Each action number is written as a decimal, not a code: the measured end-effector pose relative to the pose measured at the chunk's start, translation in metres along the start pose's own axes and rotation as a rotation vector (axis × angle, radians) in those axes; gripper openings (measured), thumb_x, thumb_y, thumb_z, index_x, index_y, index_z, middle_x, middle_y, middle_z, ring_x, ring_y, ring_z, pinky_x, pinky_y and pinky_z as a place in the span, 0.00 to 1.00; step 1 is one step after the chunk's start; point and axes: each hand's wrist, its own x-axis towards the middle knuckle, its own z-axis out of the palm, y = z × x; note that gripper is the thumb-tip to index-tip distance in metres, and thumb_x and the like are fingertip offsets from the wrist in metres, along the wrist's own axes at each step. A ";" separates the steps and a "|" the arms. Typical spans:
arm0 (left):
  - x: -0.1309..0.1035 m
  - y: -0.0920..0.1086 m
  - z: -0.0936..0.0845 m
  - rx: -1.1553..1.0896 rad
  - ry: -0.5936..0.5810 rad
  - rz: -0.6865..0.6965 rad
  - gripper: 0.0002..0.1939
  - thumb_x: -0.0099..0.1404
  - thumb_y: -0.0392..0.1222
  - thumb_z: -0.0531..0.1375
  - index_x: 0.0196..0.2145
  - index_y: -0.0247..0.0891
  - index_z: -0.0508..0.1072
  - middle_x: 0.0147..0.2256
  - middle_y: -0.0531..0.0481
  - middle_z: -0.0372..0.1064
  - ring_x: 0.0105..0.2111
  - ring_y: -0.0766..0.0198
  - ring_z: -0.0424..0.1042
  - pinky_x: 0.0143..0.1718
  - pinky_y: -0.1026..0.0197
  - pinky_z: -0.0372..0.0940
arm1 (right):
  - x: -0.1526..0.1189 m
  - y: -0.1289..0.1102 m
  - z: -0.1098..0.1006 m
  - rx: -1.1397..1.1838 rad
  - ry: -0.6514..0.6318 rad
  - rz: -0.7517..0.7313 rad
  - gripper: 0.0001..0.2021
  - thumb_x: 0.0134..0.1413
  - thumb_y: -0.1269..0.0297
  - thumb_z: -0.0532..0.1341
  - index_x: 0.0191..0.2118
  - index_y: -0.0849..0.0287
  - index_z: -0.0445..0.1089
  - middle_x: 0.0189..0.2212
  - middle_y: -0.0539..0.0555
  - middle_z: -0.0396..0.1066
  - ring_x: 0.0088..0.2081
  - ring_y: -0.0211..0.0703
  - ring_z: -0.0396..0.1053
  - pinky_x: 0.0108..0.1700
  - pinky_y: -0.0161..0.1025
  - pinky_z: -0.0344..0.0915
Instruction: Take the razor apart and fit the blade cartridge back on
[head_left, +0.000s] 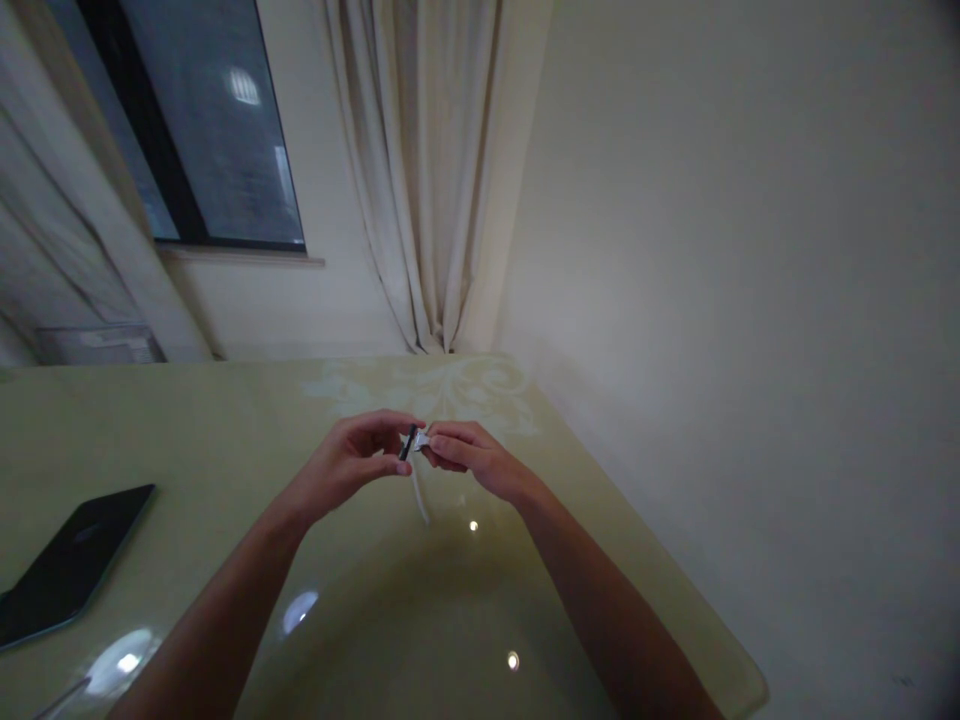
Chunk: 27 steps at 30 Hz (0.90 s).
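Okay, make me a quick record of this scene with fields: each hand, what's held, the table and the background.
Left hand: pinches a small dark bar
Right hand: pinches a small silvery piece
Held pieces: close together; contact unclear
Below the hands: thin pale strip
Table: glossy, reflecting lights
On table, picture left: flat black slab
Background: window, pale curtain, plain wall

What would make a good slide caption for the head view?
The left hand holds a dark bar, the right hand a silvery piece, above a glossy table.
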 end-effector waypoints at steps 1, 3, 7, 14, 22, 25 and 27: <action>0.000 -0.001 0.000 -0.009 0.006 -0.001 0.24 0.51 0.41 0.80 0.47 0.37 0.86 0.34 0.47 0.80 0.33 0.61 0.74 0.36 0.61 0.71 | 0.000 -0.001 0.000 -0.011 0.004 -0.008 0.24 0.66 0.41 0.63 0.31 0.58 0.67 0.27 0.47 0.57 0.29 0.37 0.53 0.32 0.38 0.48; 0.000 -0.002 0.000 -0.010 0.019 -0.007 0.24 0.50 0.40 0.80 0.47 0.37 0.86 0.31 0.48 0.78 0.33 0.61 0.73 0.35 0.62 0.70 | 0.000 -0.001 0.000 -0.019 0.009 -0.017 0.24 0.66 0.41 0.63 0.32 0.59 0.68 0.27 0.47 0.57 0.28 0.37 0.53 0.32 0.38 0.48; 0.000 -0.002 0.000 0.011 0.017 -0.006 0.26 0.52 0.43 0.80 0.49 0.36 0.86 0.29 0.48 0.76 0.32 0.60 0.73 0.34 0.61 0.69 | -0.001 0.003 -0.002 0.015 -0.023 0.008 0.25 0.67 0.39 0.63 0.35 0.60 0.71 0.27 0.46 0.58 0.28 0.36 0.53 0.31 0.37 0.47; -0.002 0.000 0.003 0.456 0.101 0.072 0.22 0.58 0.52 0.76 0.47 0.40 0.84 0.27 0.53 0.74 0.27 0.64 0.68 0.31 0.61 0.63 | -0.006 -0.005 -0.012 0.000 0.091 -0.001 0.27 0.69 0.38 0.60 0.36 0.61 0.73 0.23 0.44 0.56 0.24 0.34 0.50 0.27 0.36 0.46; 0.024 -0.047 0.084 0.892 -0.069 -0.150 0.21 0.61 0.43 0.75 0.51 0.39 0.82 0.47 0.44 0.81 0.44 0.52 0.77 0.49 0.53 0.68 | -0.011 -0.022 -0.039 -0.230 0.378 -0.042 0.27 0.68 0.38 0.60 0.39 0.61 0.80 0.27 0.48 0.61 0.26 0.36 0.55 0.26 0.36 0.48; 0.050 -0.067 0.124 0.892 -0.125 -0.216 0.17 0.60 0.44 0.76 0.46 0.38 0.83 0.44 0.45 0.82 0.47 0.49 0.78 0.51 0.52 0.69 | -0.015 -0.024 -0.050 -0.247 0.463 -0.052 0.28 0.67 0.38 0.61 0.40 0.62 0.81 0.27 0.49 0.61 0.26 0.36 0.54 0.26 0.36 0.47; 0.068 -0.078 0.144 0.879 -0.178 -0.268 0.15 0.61 0.46 0.76 0.43 0.38 0.84 0.43 0.46 0.82 0.47 0.50 0.79 0.51 0.52 0.71 | -0.018 -0.026 -0.055 -0.238 0.504 -0.058 0.28 0.66 0.38 0.61 0.41 0.62 0.81 0.27 0.49 0.61 0.26 0.36 0.53 0.26 0.37 0.47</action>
